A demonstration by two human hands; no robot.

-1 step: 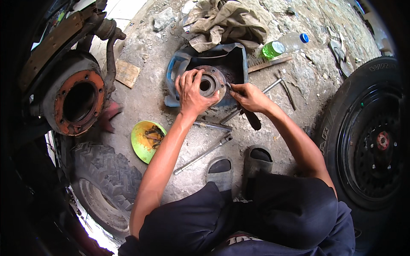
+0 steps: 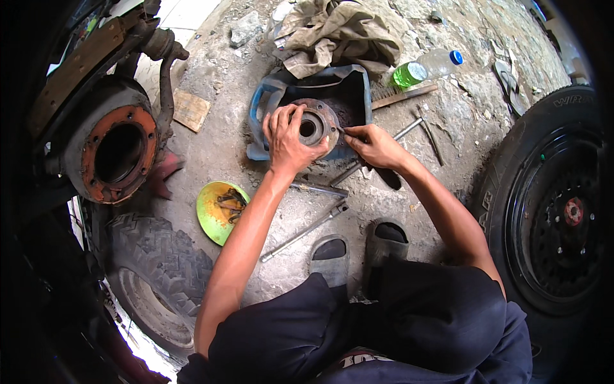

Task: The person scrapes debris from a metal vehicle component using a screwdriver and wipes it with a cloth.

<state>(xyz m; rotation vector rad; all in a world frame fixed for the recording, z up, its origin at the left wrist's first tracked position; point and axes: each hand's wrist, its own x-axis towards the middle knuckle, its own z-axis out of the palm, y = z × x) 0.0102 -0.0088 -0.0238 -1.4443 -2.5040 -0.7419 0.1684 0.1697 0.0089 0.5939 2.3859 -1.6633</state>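
My left hand is wrapped round a rusty wheel hub, a round flange with bolt holes and an open bore. The hub is held tilted over a cut-open blue plastic container with dark grime inside. My right hand is closed on a dark flat tool, its broad rounded end sticking out below the palm. Fingertips hide much of the tool, so its exact kind is unclear; its narrow end meets the hub's right rim.
Crumpled cloth, a bottle and a wire brush lie beyond. Metal bars and a green bowl of bolts are nearer. An axle housing and a worn tyre stand left, a mounted wheel right.
The tool's broad dark end has swung a little to the right under my right hand. My left hand and the hub look nearly unmoved.
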